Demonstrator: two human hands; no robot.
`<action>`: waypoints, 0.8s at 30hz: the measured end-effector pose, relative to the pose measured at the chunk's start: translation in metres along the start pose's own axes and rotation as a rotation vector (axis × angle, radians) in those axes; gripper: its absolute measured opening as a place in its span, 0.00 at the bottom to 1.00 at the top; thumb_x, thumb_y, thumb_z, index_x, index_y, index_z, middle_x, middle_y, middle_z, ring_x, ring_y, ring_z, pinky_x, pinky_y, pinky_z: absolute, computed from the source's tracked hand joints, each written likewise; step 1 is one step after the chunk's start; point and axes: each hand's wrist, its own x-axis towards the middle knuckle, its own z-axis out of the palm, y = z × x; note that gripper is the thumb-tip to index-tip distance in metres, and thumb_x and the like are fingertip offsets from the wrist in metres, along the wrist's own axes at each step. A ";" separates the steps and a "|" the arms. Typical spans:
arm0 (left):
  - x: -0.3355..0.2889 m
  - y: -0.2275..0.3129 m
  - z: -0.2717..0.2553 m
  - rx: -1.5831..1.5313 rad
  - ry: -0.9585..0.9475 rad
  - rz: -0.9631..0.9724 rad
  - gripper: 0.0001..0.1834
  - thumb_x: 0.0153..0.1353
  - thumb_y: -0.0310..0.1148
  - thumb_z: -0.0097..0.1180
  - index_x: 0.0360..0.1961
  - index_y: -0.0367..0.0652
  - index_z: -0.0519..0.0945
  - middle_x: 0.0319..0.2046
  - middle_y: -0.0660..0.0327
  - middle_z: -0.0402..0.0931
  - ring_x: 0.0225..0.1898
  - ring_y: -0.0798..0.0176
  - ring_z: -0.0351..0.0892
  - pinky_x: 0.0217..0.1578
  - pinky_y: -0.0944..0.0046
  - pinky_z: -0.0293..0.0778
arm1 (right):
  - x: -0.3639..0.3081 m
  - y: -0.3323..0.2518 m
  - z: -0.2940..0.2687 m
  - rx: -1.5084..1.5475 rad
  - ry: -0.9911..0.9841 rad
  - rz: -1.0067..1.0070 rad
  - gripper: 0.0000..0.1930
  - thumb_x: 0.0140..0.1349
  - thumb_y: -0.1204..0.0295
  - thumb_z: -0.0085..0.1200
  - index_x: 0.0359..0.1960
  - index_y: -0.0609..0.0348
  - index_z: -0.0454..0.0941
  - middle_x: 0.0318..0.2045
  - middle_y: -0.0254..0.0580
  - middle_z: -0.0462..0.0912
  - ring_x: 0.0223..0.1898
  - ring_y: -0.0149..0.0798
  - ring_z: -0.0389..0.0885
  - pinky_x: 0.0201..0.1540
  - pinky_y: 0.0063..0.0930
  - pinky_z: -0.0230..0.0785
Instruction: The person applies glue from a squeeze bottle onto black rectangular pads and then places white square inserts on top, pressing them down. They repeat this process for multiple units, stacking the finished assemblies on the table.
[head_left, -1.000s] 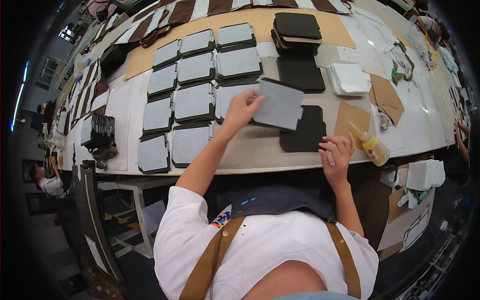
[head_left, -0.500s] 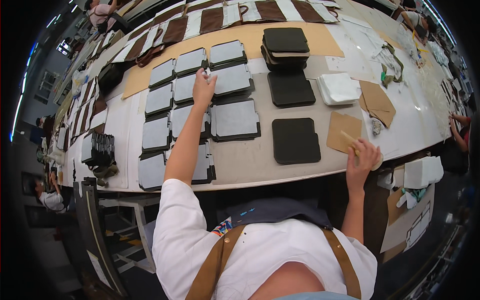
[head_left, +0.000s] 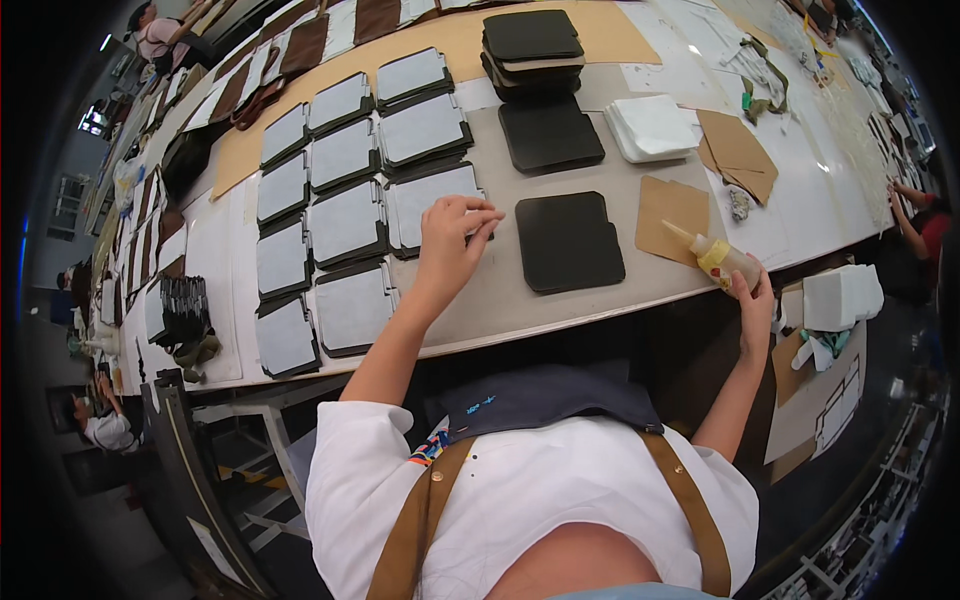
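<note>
Right hand (head_left: 752, 285) wraps squeeze bottle (head_left: 728, 263); bottle's long axis runs four to ten o'clock, nozzle (head_left: 680, 234) toward ten, over brown card (head_left: 684, 203). Left hand (head_left: 462, 238) above surface (head_left: 480, 312), fingers curled toward thumb; cannot tell whether pinching anything. Dark panel (head_left: 571, 243) lies flat at three o'clock from left hand, between nine and ten from right; left nearer. Panel nearly square, long axis unclear. Grey-faced stacks (head_left: 347, 220) spread eight to twelve o'clock from left hand. Farther, tall dark stack (head_left: 531, 38) at one o'clock.
</note>
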 end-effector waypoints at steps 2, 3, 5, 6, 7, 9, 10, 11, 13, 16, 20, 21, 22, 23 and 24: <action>-0.015 0.018 0.007 -0.025 0.026 -0.026 0.05 0.58 0.31 0.67 0.36 0.46 0.86 0.41 0.66 0.82 0.50 0.57 0.74 0.55 0.53 0.62 | 0.003 0.003 -0.001 0.161 0.055 -0.020 0.33 0.68 0.65 0.63 0.70 0.63 0.64 0.60 0.46 0.76 0.59 0.35 0.76 0.64 0.28 0.65; -0.022 0.022 0.011 -0.043 0.031 -0.043 0.05 0.58 0.31 0.67 0.35 0.46 0.85 0.41 0.65 0.81 0.50 0.57 0.74 0.54 0.53 0.62 | 0.003 0.003 -0.003 0.293 0.061 -0.042 0.33 0.68 0.65 0.64 0.70 0.63 0.64 0.59 0.45 0.76 0.59 0.35 0.76 0.64 0.28 0.66; -0.035 0.029 0.015 -0.069 0.038 -0.082 0.05 0.58 0.31 0.68 0.33 0.46 0.84 0.41 0.65 0.81 0.50 0.57 0.74 0.54 0.54 0.62 | -0.005 -0.014 0.011 0.564 0.065 -0.085 0.32 0.68 0.66 0.64 0.70 0.62 0.65 0.59 0.44 0.76 0.58 0.35 0.76 0.64 0.28 0.66; -0.042 0.032 0.017 -0.075 0.041 -0.092 0.05 0.58 0.31 0.68 0.33 0.46 0.83 0.41 0.65 0.80 0.50 0.56 0.73 0.54 0.54 0.62 | -0.009 -0.027 0.019 0.620 0.041 -0.109 0.33 0.66 0.68 0.65 0.69 0.60 0.65 0.59 0.42 0.75 0.59 0.34 0.75 0.65 0.28 0.66; -0.047 0.035 0.019 -0.086 0.046 -0.098 0.05 0.58 0.31 0.68 0.33 0.46 0.83 0.41 0.64 0.80 0.50 0.56 0.73 0.54 0.53 0.62 | -0.012 -0.039 0.027 0.562 0.037 -0.150 0.32 0.66 0.69 0.65 0.69 0.60 0.65 0.60 0.42 0.75 0.60 0.35 0.75 0.65 0.29 0.66; -0.058 0.037 0.023 -0.090 0.057 -0.116 0.06 0.58 0.31 0.68 0.33 0.45 0.82 0.41 0.64 0.79 0.50 0.56 0.73 0.54 0.54 0.62 | -0.016 -0.052 0.047 0.455 0.019 -0.228 0.30 0.66 0.72 0.63 0.68 0.59 0.65 0.63 0.42 0.73 0.63 0.37 0.74 0.67 0.33 0.67; -0.061 0.036 0.027 -0.093 0.064 -0.122 0.06 0.58 0.31 0.67 0.33 0.45 0.82 0.41 0.63 0.80 0.49 0.56 0.73 0.54 0.54 0.62 | -0.018 -0.057 0.059 0.459 0.029 -0.277 0.31 0.64 0.74 0.66 0.67 0.59 0.67 0.63 0.40 0.73 0.63 0.36 0.73 0.67 0.31 0.65; -0.065 0.037 0.028 -0.094 0.073 -0.133 0.06 0.58 0.31 0.67 0.33 0.44 0.82 0.41 0.63 0.80 0.49 0.56 0.74 0.54 0.54 0.62 | -0.019 -0.059 0.071 0.422 0.033 -0.300 0.32 0.63 0.73 0.67 0.67 0.59 0.67 0.61 0.40 0.73 0.62 0.35 0.73 0.67 0.31 0.65; -0.071 0.039 0.030 -0.077 0.087 -0.147 0.05 0.59 0.31 0.66 0.34 0.45 0.82 0.40 0.63 0.80 0.49 0.56 0.73 0.54 0.54 0.62 | -0.019 -0.062 0.091 0.345 0.036 -0.348 0.34 0.61 0.73 0.69 0.67 0.60 0.67 0.58 0.39 0.74 0.59 0.33 0.74 0.66 0.30 0.65; -0.079 0.039 0.030 -0.048 0.092 -0.136 0.05 0.60 0.31 0.66 0.35 0.45 0.82 0.40 0.62 0.79 0.49 0.54 0.73 0.55 0.52 0.61 | -0.021 -0.065 0.111 0.268 0.022 -0.387 0.33 0.60 0.74 0.70 0.65 0.59 0.67 0.56 0.40 0.75 0.58 0.33 0.74 0.62 0.28 0.69; -0.082 0.038 0.032 -0.051 0.105 -0.138 0.05 0.61 0.32 0.65 0.36 0.45 0.82 0.40 0.62 0.78 0.50 0.52 0.72 0.55 0.52 0.61 | -0.022 -0.067 0.127 0.225 0.024 -0.401 0.32 0.60 0.75 0.69 0.64 0.59 0.66 0.56 0.41 0.73 0.58 0.34 0.74 0.60 0.28 0.70; -0.082 0.038 0.033 -0.060 0.105 -0.146 0.05 0.61 0.32 0.65 0.36 0.45 0.82 0.40 0.62 0.78 0.50 0.52 0.72 0.55 0.51 0.61 | -0.023 -0.067 0.128 0.222 0.030 -0.397 0.32 0.59 0.75 0.69 0.64 0.59 0.67 0.57 0.41 0.73 0.58 0.34 0.74 0.61 0.28 0.70; -0.081 0.038 0.033 -0.070 0.106 -0.154 0.05 0.61 0.32 0.65 0.35 0.45 0.81 0.41 0.61 0.78 0.50 0.52 0.72 0.55 0.51 0.61 | -0.022 -0.065 0.130 0.198 0.040 -0.411 0.32 0.59 0.75 0.69 0.64 0.59 0.67 0.58 0.41 0.72 0.59 0.35 0.73 0.61 0.29 0.69; -0.080 0.038 0.033 -0.080 0.106 -0.162 0.05 0.61 0.32 0.65 0.35 0.44 0.81 0.41 0.61 0.78 0.50 0.52 0.72 0.56 0.51 0.60 | -0.021 -0.063 0.131 0.174 0.050 -0.425 0.32 0.59 0.75 0.69 0.64 0.59 0.67 0.58 0.41 0.72 0.59 0.35 0.73 0.62 0.29 0.68; -0.080 0.037 0.033 -0.089 0.104 -0.169 0.05 0.61 0.32 0.65 0.35 0.44 0.81 0.41 0.61 0.78 0.51 0.52 0.72 0.56 0.51 0.60 | -0.020 -0.061 0.131 0.150 0.061 -0.438 0.32 0.59 0.75 0.69 0.64 0.59 0.67 0.59 0.41 0.71 0.60 0.36 0.72 0.63 0.30 0.67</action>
